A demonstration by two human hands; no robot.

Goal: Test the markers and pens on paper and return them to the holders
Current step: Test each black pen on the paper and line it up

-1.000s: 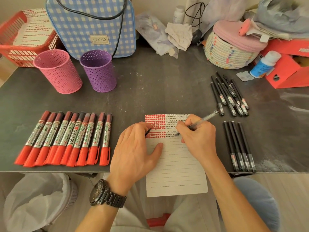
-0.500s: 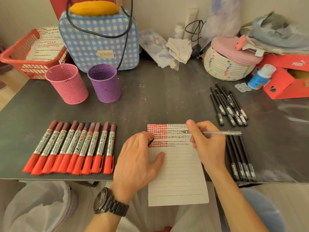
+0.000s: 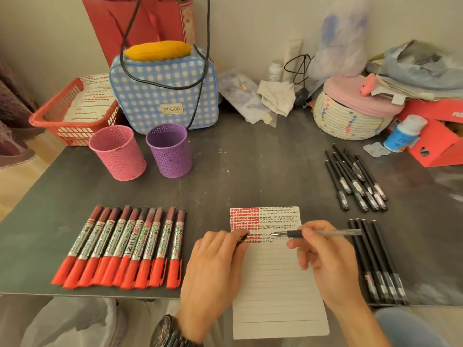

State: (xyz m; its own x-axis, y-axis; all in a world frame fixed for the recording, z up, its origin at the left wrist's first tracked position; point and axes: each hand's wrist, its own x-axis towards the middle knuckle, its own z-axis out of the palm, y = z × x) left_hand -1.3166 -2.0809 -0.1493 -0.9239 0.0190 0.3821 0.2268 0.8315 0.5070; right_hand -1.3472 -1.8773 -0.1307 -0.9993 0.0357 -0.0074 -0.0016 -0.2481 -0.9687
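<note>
A lined sheet of paper lies at the table's front edge, its top rows filled with red and black test marks. My right hand pinches an uncapped clear pen level above the marks, tip pointing left. My left hand rests on the paper's left edge and holds a small black pen cap in its fingers. Several red markers lie in a row to the left. Black pens lie in two groups on the right, a far group and a near group. A pink holder and a purple holder stand at the back left.
A blue checked bag and a red basket stand behind the holders. A woven basket with a pink lid, a white bottle and red boxes crowd the back right. Dark tabletop shows in the middle.
My right hand has lifted the pen off the paper and turned it from a writing slant to lie level, tip to the left. The left hand has stayed on the paper.
</note>
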